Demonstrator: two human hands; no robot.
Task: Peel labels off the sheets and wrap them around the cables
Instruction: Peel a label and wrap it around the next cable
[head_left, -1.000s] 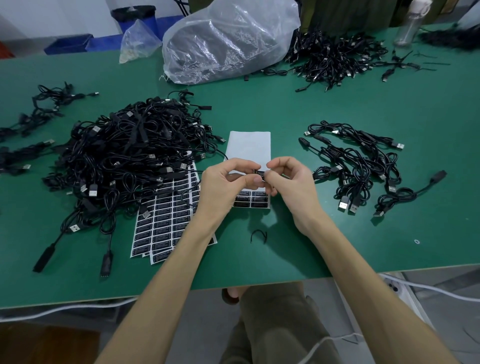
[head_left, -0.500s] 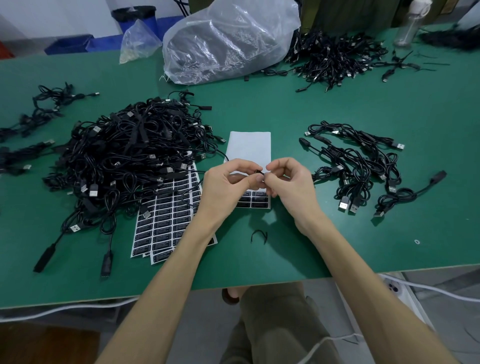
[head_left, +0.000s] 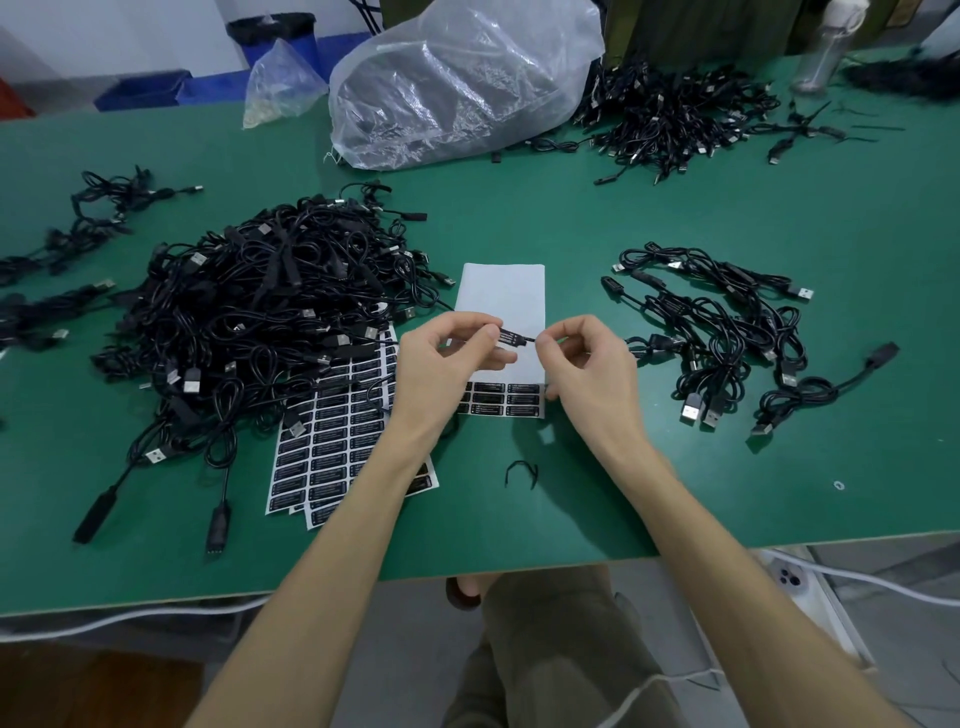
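over the half-used sheet (head_left: 503, 296), just above the table (head_left: 675, 218), i have one cable (head_left: 530, 340) stretched between both hands. my left hand (head_left: 441, 358) pinches it between thumb and forefinger, the other fingers loosely curled. my right hand (head_left: 587, 374) pinches the other side the same way. between the two pinches a black label (head_left: 510, 338) sits on the cable. it looks folded round it, though i can't tell whether its ends are pressed flat together. so i judge this is the wrapping step, close to done.

the next move calls for squeezing the label shut with its edges lined up. then the cable would go to the small bunch (head_left: 717, 332) on my right, which i take to be the finished ones, and a fresh one would come from the big pile (head_left: 270, 312) on my left. the sheet under my hands shows only a few rows of labels at its near end. fuller sheets (head_left: 332, 431) lie beside it, partly under the pile.
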